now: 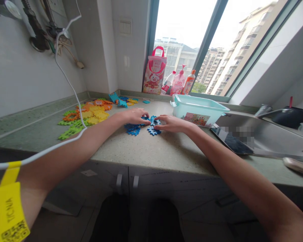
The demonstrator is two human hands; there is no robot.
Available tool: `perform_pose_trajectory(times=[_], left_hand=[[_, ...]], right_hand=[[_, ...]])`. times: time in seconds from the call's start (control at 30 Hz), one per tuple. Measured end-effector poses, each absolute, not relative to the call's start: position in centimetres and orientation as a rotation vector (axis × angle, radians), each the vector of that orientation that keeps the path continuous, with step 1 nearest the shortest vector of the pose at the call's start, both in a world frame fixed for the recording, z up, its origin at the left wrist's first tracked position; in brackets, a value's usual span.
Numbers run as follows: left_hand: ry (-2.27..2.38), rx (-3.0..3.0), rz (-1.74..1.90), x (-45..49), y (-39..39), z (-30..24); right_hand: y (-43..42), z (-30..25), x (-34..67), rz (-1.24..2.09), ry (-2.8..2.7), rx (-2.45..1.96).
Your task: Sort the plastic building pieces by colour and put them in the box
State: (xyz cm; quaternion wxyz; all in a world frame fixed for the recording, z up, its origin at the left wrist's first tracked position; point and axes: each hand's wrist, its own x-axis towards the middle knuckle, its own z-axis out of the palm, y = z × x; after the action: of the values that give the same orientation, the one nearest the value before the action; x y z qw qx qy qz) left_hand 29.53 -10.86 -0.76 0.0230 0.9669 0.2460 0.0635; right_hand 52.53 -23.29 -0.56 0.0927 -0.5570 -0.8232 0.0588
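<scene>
Both my hands meet over the middle of the counter at small blue interlocking plastic tiles with toothed edges. My left hand [136, 116] has its fingers curled down on a dark blue tile, which they partly hide. More dark blue tiles [132, 129] lie just beneath that hand. My right hand [171, 123] pinches a blue toothed tile [154, 130] between thumb and fingers, close beside the left fingertips. Whether the tiles in the two hands are joined I cannot tell. To the left spreads a pile of green [72, 130], yellow [97, 114] and orange tiles [72, 116].
A pale turquoise plastic basket [204, 101] stands right of my hands, with a dark tablet [231, 141] by the sink [267, 137]. Bottles [178, 82] and a red bag [154, 75] line the windowsill. A white cable [65, 72] hangs across the left side.
</scene>
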Motion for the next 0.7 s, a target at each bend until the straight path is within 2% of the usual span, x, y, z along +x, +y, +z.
perform_pose_trajectory(times=[0.17,0.7], left_hand=[[0.734,3.0,0.219,29.6,-10.4,-1.0],[0.756,2.98,0.2,29.6,-10.8,-0.7]], right_hand=[[-23.8,0.2,52.2,0.223,-2.441,-1.773],[-23.9,0.4,52.2,0.116,-2.471,-1.638]])
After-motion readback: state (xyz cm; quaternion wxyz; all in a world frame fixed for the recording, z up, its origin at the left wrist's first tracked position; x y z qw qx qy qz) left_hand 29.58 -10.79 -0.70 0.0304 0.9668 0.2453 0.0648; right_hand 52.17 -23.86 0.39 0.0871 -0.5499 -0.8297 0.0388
